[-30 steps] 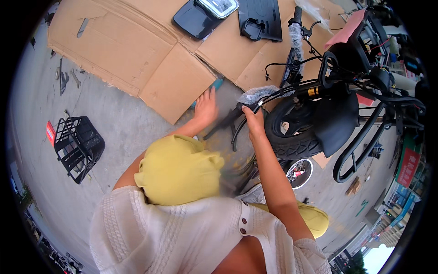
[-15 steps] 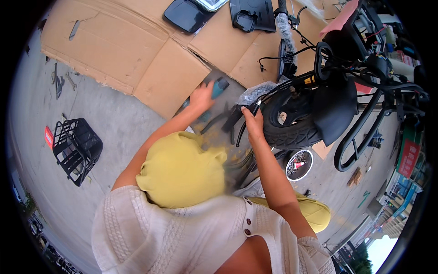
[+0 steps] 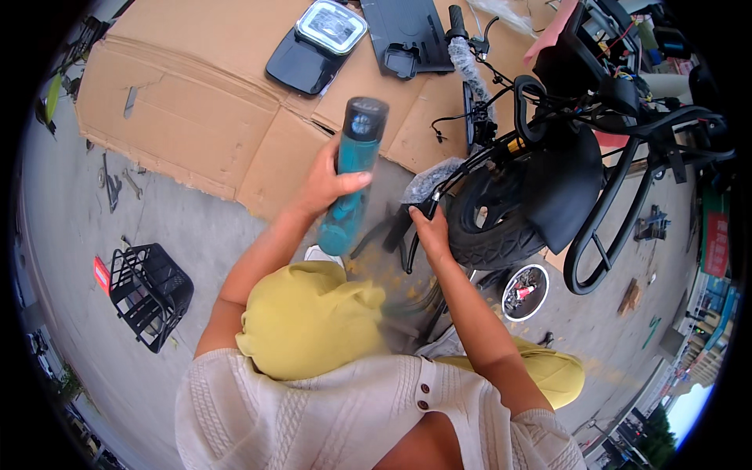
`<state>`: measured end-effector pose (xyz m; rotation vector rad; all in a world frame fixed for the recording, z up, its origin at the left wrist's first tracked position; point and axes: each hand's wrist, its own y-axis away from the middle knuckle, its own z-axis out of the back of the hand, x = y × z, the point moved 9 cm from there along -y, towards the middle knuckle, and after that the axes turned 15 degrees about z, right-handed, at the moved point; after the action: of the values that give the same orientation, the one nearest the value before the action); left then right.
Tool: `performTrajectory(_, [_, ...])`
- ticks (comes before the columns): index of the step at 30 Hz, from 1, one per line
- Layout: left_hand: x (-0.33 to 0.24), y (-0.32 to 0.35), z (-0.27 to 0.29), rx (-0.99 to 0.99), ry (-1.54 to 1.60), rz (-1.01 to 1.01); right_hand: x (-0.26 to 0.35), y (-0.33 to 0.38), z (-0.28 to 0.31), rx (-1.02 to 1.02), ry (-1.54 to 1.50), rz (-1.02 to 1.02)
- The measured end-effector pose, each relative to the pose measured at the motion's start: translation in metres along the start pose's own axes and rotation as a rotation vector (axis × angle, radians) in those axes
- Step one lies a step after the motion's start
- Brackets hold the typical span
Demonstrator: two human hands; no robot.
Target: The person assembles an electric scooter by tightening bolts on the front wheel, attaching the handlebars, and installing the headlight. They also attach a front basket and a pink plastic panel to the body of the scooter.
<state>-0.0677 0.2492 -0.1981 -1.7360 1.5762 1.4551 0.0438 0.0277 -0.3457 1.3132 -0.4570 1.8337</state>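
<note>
A teal bottle with a black cap is held up off the ground in my left hand, its thumb across the front and its cap end tilted slightly right. Lower and to the right, my right hand is closed round a black handlebar grip, with a brake lever hanging below it. Clear bubble wrap covers the bar just beyond that hand. The handlebar belongs to a black electric bike lying on its side, whose knobby front tyre is right of my hand.
Flattened cardboard covers the ground ahead, with a headlight and black plastic parts on it. A black basket and wrenches lie left. A round white bowl of small hardware stands right, near the bike's curved black frame bar.
My left hand has lifted the teal bottle from low beside the cardboard edge, bringing it closer and more upright. My right hand stays on the handlebar grip. The view has shifted slightly.
</note>
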Motion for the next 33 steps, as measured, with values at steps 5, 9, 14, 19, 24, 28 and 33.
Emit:
performTrajectory(5, [-0.064,-0.033,-0.073,0.216,-0.922,-0.296,0.003,-0.001,0.008,-0.046,0.015,0.020])
performTrajectory(9, [-0.025,-0.079,-0.069,0.384,-1.219,-0.281,0.018,-0.002,-0.001,-0.009,-0.042,-0.025])
performTrajectory(14, [0.038,-0.131,-0.033,0.380,-1.451,-0.171,0.009,-0.003,0.000,-0.021,-0.010,0.045])
performTrajectory(19, [0.063,-0.157,-0.008,0.196,-1.701,-0.204,0.009,0.000,0.003,-0.111,0.003,0.051])
performTrajectory(24, [0.064,-0.196,0.023,-0.249,-1.871,-0.310,0.017,-0.016,-0.008,-0.108,-0.074,-0.053])
performTrajectory(28, [0.063,-0.203,-0.015,-0.205,-1.749,-0.274,0.004,-0.027,-0.003,-0.125,-0.199,-0.201])
performTrajectory(33, [0.065,-0.228,-0.057,0.001,-0.819,0.139,0.016,-0.022,0.001,-0.128,-0.189,-0.154])
